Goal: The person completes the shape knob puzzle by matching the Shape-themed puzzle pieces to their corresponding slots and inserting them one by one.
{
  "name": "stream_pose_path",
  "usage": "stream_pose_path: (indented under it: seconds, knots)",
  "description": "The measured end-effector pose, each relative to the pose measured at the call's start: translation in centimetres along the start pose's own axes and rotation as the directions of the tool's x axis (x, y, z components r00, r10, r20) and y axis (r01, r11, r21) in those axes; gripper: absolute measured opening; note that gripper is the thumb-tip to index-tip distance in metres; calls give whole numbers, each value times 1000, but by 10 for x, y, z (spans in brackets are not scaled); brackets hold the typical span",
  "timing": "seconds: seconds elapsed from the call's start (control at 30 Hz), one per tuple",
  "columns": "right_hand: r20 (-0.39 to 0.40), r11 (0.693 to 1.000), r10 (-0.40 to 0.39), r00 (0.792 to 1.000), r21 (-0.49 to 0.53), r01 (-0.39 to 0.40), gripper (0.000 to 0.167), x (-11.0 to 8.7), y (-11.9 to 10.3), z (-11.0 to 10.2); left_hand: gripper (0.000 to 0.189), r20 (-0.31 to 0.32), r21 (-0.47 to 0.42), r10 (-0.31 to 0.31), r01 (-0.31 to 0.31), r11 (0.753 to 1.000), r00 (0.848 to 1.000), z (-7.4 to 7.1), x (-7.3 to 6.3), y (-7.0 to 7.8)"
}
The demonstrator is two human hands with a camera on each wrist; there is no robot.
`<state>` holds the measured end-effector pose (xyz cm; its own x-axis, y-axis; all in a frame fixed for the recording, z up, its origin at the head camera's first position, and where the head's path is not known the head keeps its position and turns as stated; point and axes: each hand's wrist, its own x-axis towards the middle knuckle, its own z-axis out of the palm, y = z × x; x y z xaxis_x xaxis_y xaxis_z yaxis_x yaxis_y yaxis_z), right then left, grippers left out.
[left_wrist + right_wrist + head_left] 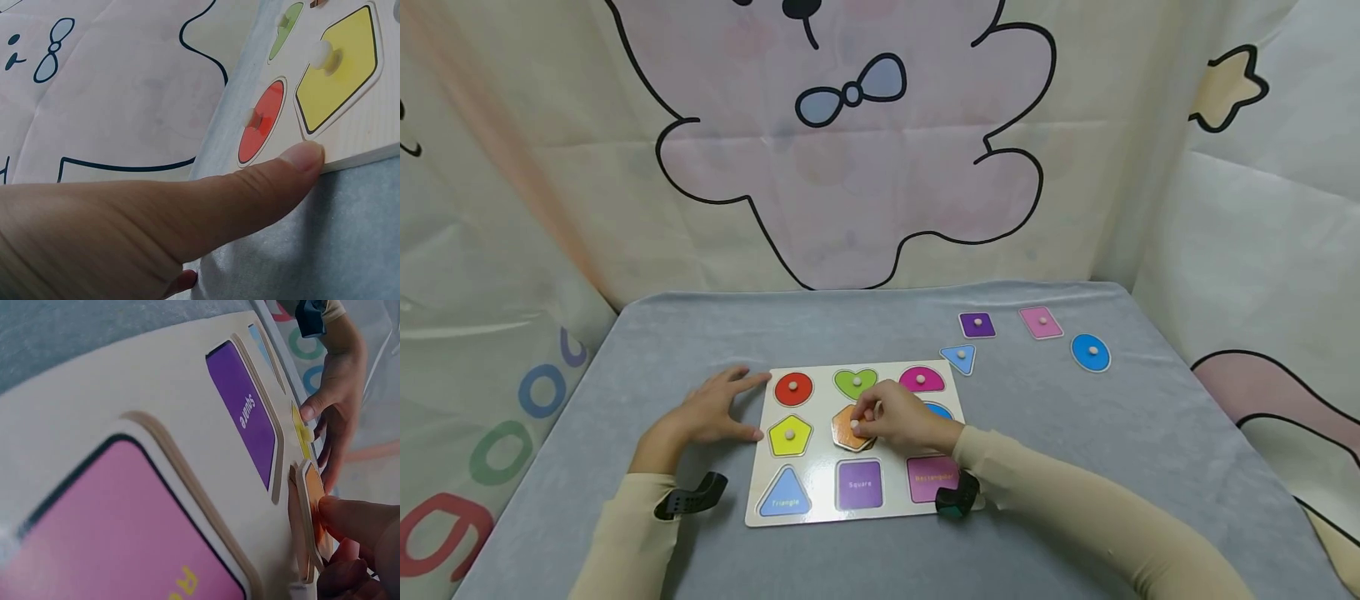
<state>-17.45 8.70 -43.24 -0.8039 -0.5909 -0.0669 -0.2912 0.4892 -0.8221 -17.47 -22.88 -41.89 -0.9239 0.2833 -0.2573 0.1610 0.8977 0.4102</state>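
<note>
A pale wooden puzzle board lies on the table. My right hand pinches the knob of an orange hexagon piece, which sits slightly askew over its recess in the board's middle; the right wrist view shows this piece raised at an angle above the board. My left hand rests at the board's left edge, fingers spread, with the thumb touching the edge near the yellow pentagon. The red circle, green heart and magenta semicircle lie in their recesses.
Beyond the board's far right corner lie a light blue triangle, a purple piece, a pink piece and a blue round piece. Recesses printed Triangle, Square and Rectangular line the near side. Printed curtains surround the table.
</note>
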Motion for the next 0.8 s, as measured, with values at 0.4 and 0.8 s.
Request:
stream_pose_path:
  seconds: [0.4,0.8]
  knots:
    - [13,999,27,1000,-25,-26,4,0,0,-2,97,1,3,14,-14,1000,1000,0,1,-2]
    - [-27,997,73,997,-2,-73,6,-4,2,-1,97,0,9,7,-7,1000,1000,1,1,-1]
